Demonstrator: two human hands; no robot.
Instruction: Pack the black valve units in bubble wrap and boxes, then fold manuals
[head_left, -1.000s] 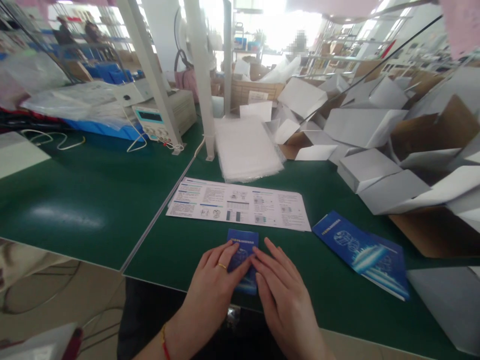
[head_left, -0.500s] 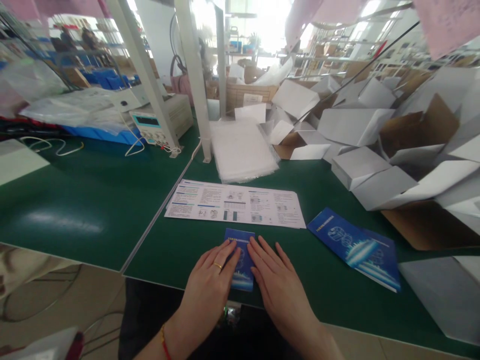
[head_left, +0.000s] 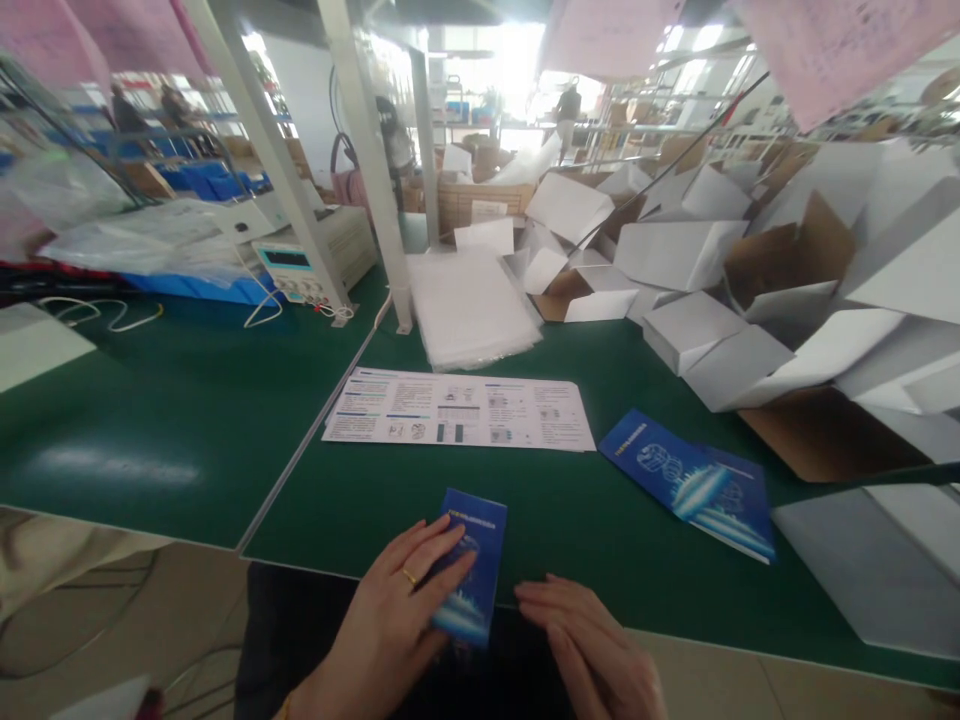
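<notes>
My left hand (head_left: 409, 605) has its fingers over the left side of a folded blue leaflet (head_left: 480, 545) and grips it; the thumb is mostly hidden. The leaflet lies slightly tilted, and its lower end reaches over the table's front edge. My right hand (head_left: 589, 640) is apart from it, to the right at the edge, with fingers stretched and nothing in them. Beyond the leaflet lies a stack of long printed sheets (head_left: 457, 410), unfolded. To the right, more folded blue leaflets (head_left: 686, 480) overlap in a small pile.
A stack of clear plastic bags (head_left: 472, 310) sits behind the sheets. White cardboard boxes (head_left: 682, 255) are heaped along the right. A power supply (head_left: 289, 270) stands by metal posts at the left. Pink papers (head_left: 847, 50) hang overhead.
The leaflet has slid toward me and tilted, with my left hand still on it. My right hand has come off it and moved down and right. The view has shifted slightly.
</notes>
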